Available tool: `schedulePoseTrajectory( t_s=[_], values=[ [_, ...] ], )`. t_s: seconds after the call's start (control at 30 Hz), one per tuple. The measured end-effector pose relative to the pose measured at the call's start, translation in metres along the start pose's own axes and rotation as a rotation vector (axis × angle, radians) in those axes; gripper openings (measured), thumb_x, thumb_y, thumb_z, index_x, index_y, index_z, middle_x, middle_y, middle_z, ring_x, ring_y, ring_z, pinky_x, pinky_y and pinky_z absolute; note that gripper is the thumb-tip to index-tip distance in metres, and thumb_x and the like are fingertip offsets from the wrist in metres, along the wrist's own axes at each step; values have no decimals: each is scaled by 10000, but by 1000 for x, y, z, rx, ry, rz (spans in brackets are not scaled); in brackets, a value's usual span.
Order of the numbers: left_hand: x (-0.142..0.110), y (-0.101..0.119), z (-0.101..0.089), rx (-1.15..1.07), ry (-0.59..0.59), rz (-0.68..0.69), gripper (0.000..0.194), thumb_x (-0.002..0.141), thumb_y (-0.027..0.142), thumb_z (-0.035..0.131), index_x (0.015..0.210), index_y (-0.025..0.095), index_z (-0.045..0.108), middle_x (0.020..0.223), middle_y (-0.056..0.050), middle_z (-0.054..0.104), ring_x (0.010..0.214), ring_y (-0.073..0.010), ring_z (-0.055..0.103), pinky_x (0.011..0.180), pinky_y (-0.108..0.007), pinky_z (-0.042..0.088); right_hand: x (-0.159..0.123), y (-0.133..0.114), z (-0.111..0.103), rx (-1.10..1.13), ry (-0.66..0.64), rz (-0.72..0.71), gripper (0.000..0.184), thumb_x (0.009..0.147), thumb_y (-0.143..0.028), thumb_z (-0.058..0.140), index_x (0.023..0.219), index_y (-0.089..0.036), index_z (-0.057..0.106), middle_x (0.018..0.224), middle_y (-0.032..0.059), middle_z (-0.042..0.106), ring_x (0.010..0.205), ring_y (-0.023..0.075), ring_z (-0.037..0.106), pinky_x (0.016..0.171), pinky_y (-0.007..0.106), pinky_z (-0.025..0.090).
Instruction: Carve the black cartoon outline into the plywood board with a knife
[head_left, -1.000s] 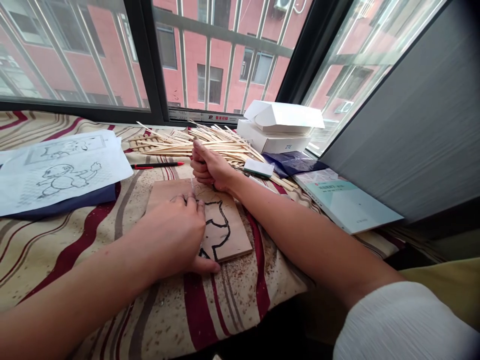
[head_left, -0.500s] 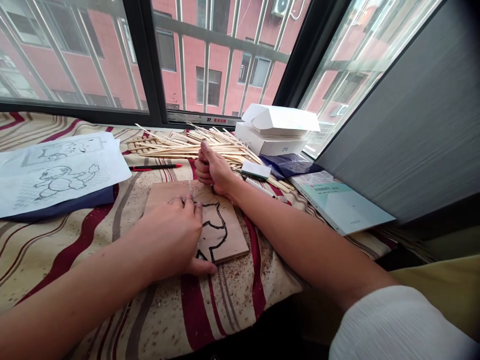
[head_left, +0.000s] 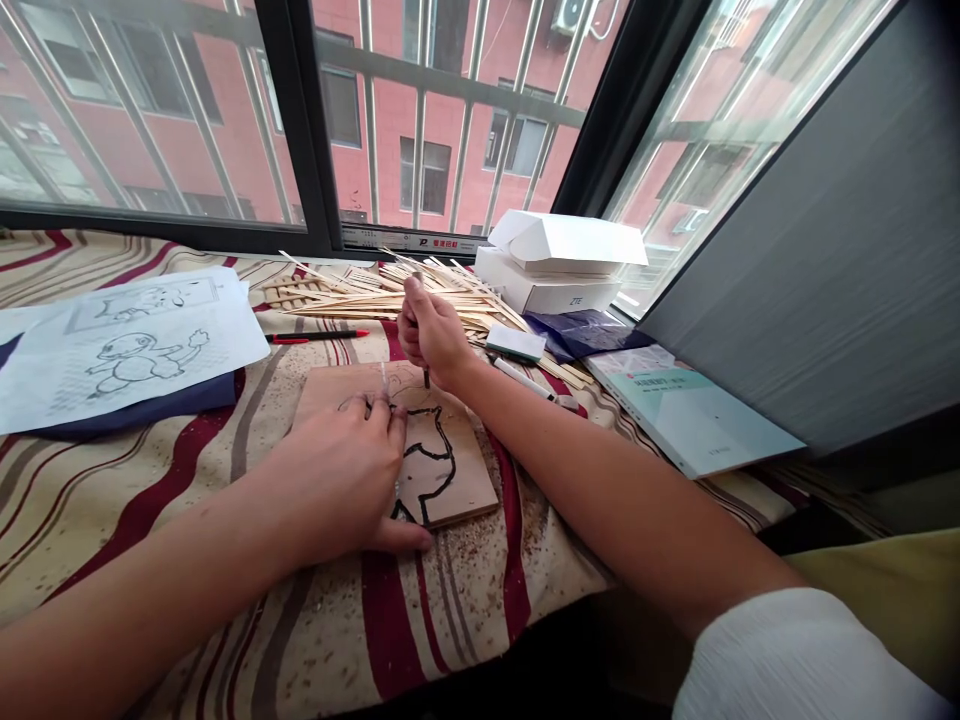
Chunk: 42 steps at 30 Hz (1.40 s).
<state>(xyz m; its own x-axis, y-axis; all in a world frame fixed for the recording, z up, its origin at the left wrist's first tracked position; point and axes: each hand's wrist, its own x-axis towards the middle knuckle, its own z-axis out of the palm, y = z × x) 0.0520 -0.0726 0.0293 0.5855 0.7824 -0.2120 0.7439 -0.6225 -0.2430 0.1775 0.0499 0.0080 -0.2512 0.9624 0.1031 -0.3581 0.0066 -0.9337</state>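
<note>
Board (head_left: 466, 478) at frame centre, flat under your left hand (head_left: 358, 455): fingers together, thumb splayed. Your right hand (head_left: 433, 338), fingers curled round dark tool (head_left: 427, 379); slip could nick left hand, close by; eased press could let board skid.

Head-worn view; forward, downward; close
</note>
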Motion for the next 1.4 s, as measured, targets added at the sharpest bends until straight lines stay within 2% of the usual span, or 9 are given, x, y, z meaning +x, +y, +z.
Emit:
schedulePoseTrajectory(
  t_s=[0.2, 0.33, 0.43, 0.7, 0.83, 0.93, 1.13, 1.27, 1.4],
  values=[
    [0, -1, 4, 62, -5, 6, 1199, 808, 867, 632, 1536, -76, 487, 1495, -396, 539, 1315, -503, 603, 1033, -535, 527, 6, -1, -11, -68, 16, -49, 513, 1087, -523, 477, 693, -252, 292, 483, -102, 249, 406, 68, 137, 343, 196, 111],
    [0, -1, 5, 67, 34, 20, 1108, 799, 868, 639, 1434, -39, 615, 1412, -365, 621, 1272, -503, 623, 988, -513, 520, 2, 0, -7, -146, -46, -51, 525, 1066, -535, 520, 685, -250, 299, 506, -97, 260, 415, 66, 139, 346, 197, 131],
    [1, -1, 3, 65, 21, 34, 1109, 805, 879, 617, 1425, -40, 614, 1358, -349, 653, 1247, -486, 633, 979, -486, 501, -1, 1, -4, -186, -76, -72, 546, 1037, -570, 559, 674, -247, 311, 525, -92, 264, 421, 69, 148, 348, 206, 145],
    [2, -3, 4, 66, 24, 24, 1039, 791, 923, 560, 1340, 53, 697, 1276, -284, 703, 1200, -451, 649, 971, -470, 484, -4, 4, 5, -192, -30, -129, 533, 1124, -343, 462, 621, -223, 334, 487, -86, 268, 388, 60, 221, 384, 203, 197],
    [2, -2, 5, 75, 21, 41, 1039, 800, 916, 555, 1334, 37, 701, 1242, -290, 715, 1191, -461, 647, 984, -489, 474, -5, 5, 9, -176, -58, -167, 536, 1117, -308, 485, 610, -211, 339, 471, -87, 268, 388, 51, 225, 375, 193, 190],
    [2, -2, 4, 22, 43, 25, 1059, 778, 906, 600, 1348, 18, 696, 1273, -308, 702, 1215, -482, 634, 1003, -505, 461, -5, 6, 9, -164, -4, -185, 527, 1123, -290, 468, 621, -207, 331, 480, -89, 276, 404, 43, 240, 379, 167, 214],
    [2, -1, 5, 72, 29, 49, 1122, 809, 898, 586, 1398, -57, 630, 1311, -345, 677, 1225, -471, 634, 1001, -494, 487, 0, 9, 6, -222, 11, -190, 496, 1099, -409, 499, 671, -231, 321, 548, -83, 281, 434, 49, 274, 381, 153, 238],
    [2, -2, 6, 92, 35, 40, 1140, 803, 914, 575, 1425, -42, 611, 1374, -348, 647, 1231, -462, 637, 971, -492, 519, 6, 11, 1, -224, -35, -182, 487, 1071, -544, 497, 724, -250, 325, 582, -84, 271, 440, 60, 268, 371, 164, 246],
    [1, -1, 5, 69, 45, 24, 1080, 791, 881, 632, 1385, -20, 655, 1341, -336, 671, 1221, -463, 648, 964, -488, 526, 7, 11, -2, -224, -101, -130, 474, 1082, -538, 486, 743, -257, 309, 567, -95, 258, 438, 68, 212, 356, 183, 220]
  ],
)
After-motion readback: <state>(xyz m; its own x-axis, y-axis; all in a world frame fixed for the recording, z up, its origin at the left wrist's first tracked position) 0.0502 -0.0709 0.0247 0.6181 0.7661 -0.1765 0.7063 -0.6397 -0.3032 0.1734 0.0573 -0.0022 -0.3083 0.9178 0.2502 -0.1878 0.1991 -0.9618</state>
